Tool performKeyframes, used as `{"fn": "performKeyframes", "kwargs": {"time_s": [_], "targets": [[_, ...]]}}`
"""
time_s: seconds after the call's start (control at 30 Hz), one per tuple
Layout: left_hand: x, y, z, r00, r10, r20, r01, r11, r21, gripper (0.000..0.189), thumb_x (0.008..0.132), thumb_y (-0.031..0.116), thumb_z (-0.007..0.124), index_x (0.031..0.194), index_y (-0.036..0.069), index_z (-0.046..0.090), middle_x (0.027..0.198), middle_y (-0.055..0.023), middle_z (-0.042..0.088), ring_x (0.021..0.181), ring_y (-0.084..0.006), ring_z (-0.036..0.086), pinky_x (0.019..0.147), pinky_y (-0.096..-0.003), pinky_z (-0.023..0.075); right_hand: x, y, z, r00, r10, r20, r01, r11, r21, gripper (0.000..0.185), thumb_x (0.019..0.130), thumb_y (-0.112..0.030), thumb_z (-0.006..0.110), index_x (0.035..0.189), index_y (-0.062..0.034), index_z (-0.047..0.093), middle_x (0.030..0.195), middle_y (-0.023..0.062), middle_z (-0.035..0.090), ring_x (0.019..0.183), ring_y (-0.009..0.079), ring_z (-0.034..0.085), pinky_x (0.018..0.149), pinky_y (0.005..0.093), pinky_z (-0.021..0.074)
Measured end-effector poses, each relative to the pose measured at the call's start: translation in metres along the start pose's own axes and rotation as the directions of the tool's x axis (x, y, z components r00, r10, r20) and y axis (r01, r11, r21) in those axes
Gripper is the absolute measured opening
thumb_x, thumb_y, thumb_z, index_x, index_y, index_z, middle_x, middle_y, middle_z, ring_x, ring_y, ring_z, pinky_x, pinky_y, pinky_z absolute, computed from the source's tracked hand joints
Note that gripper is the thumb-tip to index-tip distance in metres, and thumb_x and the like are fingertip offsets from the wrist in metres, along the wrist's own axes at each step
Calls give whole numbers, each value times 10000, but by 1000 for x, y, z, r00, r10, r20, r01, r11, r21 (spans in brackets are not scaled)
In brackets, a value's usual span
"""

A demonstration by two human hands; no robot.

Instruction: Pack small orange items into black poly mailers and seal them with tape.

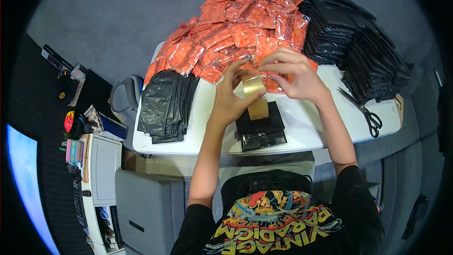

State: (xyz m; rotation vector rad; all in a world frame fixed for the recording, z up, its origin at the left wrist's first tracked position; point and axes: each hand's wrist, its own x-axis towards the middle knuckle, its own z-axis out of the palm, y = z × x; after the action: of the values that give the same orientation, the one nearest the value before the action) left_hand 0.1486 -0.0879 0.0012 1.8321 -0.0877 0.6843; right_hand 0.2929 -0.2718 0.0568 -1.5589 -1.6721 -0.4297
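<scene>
My left hand (pixel 230 95) grips a roll of gold-brown packing tape (pixel 253 84), thumb on its near side and fingers round the far side. A flat length of the same colour (pixel 258 110) shows below the roll, over a folded black plastic mailer (pixel 274 118). My right hand (pixel 297 74) is raised at the roll's right edge, thumb and fingertips curled towards the tape. Whether they pinch the tape's end is too small to tell. The mailer's shiny near edge faces me on the white table (pixel 208 120).
Clear-wrapped orange packets (pixel 226 28) are heaped at the back. Flat black plastic bags (pixel 164 104) lie on the left. Tall stacks of black parcels (pixel 371 63) stand at the right, with black-handled scissors (pixel 366 113) before them. Grey chairs (pixel 148 205) flank the table.
</scene>
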Motion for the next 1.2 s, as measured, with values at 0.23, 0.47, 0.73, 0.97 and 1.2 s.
{"fn": "performKeyframes", "kwargs": {"time_s": [0.23,0.47,0.73,0.97,1.2], "targets": [[4,0,-5,999,-27,40,29,999,-46,877,793,148,947,1518,51,464,1261,-164,688,1239,-252,672,1142,-408,508,-8,13,12,994,-106,-21,101,981,-165,390,707,-5,784,1076,-120,835,1177,76,741,1021,290,707,865,412,569],[3,0,-5,998,-21,63,22,1000,-14,884,787,167,954,1520,52,474,1269,-161,689,1243,-246,671,1143,-404,507,-2,11,7,983,-185,-1,182,969,-166,369,659,-26,789,1013,-127,822,1106,45,746,966,264,695,792,388,579],[-5,2,7,997,58,43,-62,992,107,923,762,178,956,1542,46,480,1301,-183,699,1251,-273,683,1114,-409,519,-10,-5,37,979,-5,-203,15,999,49,196,716,8,819,908,-29,798,923,92,761,843,292,721,754,374,575],[-4,0,1,996,34,78,-42,994,99,951,767,152,969,1559,60,450,1350,-170,657,1300,-264,642,1148,-410,501,-15,-1,40,971,4,-241,0,1000,14,185,773,5,795,953,-38,784,955,90,768,826,288,748,718,370,600],[-2,-3,-2,994,-15,109,11,999,34,978,768,179,965,1585,71,438,1338,-152,672,1298,-257,641,1152,-401,483,-14,19,25,944,-296,-148,254,935,-249,294,726,-77,830,1017,-92,792,1042,44,778,847,223,772,675,327,622]]}}
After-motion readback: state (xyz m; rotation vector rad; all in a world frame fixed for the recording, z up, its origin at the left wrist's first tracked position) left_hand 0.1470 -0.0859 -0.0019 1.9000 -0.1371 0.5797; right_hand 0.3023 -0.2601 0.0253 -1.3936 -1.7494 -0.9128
